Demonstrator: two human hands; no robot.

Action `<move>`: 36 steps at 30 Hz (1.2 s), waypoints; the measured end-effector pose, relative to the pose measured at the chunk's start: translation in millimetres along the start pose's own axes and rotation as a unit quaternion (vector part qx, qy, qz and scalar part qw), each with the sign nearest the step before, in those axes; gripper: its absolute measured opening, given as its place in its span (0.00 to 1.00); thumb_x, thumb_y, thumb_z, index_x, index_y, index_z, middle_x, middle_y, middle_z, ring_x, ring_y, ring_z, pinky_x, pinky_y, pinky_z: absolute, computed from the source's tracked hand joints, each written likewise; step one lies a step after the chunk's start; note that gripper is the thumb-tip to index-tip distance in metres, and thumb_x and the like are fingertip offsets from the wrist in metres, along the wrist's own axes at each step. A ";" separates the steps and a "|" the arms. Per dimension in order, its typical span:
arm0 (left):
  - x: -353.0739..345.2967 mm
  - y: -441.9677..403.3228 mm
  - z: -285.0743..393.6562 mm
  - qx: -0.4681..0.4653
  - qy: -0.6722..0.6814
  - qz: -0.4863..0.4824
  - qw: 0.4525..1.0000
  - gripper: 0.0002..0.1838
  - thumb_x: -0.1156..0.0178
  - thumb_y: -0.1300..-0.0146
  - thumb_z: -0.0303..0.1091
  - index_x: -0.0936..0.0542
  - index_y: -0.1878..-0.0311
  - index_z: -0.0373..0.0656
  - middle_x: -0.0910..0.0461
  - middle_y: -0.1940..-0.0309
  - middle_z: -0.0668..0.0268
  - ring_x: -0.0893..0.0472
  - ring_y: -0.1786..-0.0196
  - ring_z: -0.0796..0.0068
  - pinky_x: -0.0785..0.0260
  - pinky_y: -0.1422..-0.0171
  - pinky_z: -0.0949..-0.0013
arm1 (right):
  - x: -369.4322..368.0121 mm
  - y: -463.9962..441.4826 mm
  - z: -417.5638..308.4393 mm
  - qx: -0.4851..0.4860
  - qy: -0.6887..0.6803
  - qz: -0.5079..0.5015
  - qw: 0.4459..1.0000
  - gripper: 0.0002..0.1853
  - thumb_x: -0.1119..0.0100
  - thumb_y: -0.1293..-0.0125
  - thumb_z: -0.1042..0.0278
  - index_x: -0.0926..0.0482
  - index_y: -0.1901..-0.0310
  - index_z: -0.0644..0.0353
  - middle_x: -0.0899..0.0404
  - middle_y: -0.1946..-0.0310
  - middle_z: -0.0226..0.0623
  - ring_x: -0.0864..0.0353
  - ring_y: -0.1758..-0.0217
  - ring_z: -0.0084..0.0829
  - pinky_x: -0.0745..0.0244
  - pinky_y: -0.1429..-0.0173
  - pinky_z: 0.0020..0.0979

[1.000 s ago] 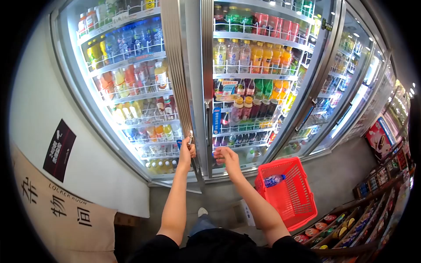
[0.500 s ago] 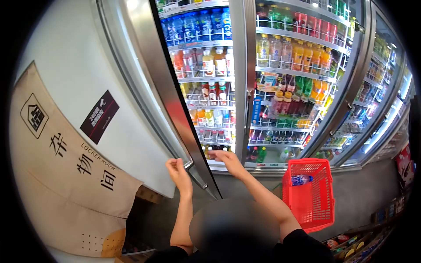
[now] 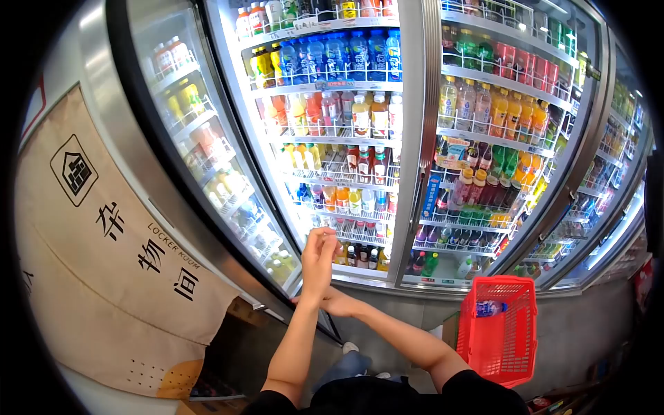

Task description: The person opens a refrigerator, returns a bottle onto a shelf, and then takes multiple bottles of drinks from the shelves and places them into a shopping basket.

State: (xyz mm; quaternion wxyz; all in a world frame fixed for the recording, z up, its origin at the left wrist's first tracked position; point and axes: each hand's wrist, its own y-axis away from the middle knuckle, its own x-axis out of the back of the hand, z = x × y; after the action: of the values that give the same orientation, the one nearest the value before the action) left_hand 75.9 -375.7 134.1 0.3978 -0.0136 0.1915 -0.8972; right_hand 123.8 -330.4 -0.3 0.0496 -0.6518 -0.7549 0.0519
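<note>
My left hand (image 3: 319,257) is raised before the lower shelves of the open drinks fridge (image 3: 408,173), with its fingers loosely bent and nothing visible in them. Behind my left wrist, my right hand (image 3: 335,303) reaches left to the inner edge of the open glass door (image 3: 200,159). The left forearm hides most of its fingers, so its hold is unclear. Blue-labelled bottles (image 3: 335,57) line an upper shelf, and juice bottles (image 3: 361,116) stand below them. Small dark-capped bottles (image 3: 362,256) are on the bottom shelf, close to my left hand.
A red basket (image 3: 505,366) holding a clear bottle with a blue label (image 3: 490,308) is on the floor at right. Closed fridge doors (image 3: 588,159) continue rightward. A beige curtain (image 3: 104,277) with dark lettering hangs at left.
The fridge door has swung wide to the left. My left hand has moved from the handle area to the shelves; my right hand has moved left and down, behind the left wrist.
</note>
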 end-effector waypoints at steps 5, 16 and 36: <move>13.1 -39.3 -2.0 0.025 -0.020 0.012 0.999 0.09 0.47 0.28 0.35 0.24 0.51 0.42 0.24 0.70 0.69 0.26 0.67 0.82 0.35 0.62 0.76 | -21.4 -24.1 -6.4 0.025 -0.070 -0.086 0.994 0.20 0.51 0.25 0.68 0.29 0.35 0.65 0.25 0.37 0.42 0.33 0.29 0.35 0.40 0.25 0.37; 55.0 -181.2 -52.1 0.086 -0.011 0.039 0.996 0.13 0.45 0.32 0.43 0.22 0.54 0.45 0.23 0.69 0.70 0.23 0.68 0.80 0.34 0.62 0.75 | 109.2 -89.4 -13.0 -0.061 -0.074 0.252 0.963 0.16 0.52 0.27 0.68 0.23 0.41 0.61 0.17 0.51 0.34 0.20 0.51 0.23 0.26 0.46 0.26; 140.1 -256.0 -48.4 0.098 -0.037 -0.048 0.993 0.15 0.48 0.27 0.45 0.21 0.53 0.44 0.22 0.67 0.70 0.22 0.64 0.80 0.33 0.58 0.74 | 222.7 -199.7 -110.0 0.070 -0.096 0.371 0.921 0.18 0.51 0.28 0.66 0.26 0.40 0.62 0.19 0.49 0.43 0.19 0.50 0.30 0.23 0.45 0.29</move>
State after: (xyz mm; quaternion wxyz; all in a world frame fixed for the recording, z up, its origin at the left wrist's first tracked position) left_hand -209.7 -304.1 162.0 0.3608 -0.0169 0.0865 -0.9285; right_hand -88.5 -137.5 138.7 -0.0007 -0.8719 -0.4547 0.1815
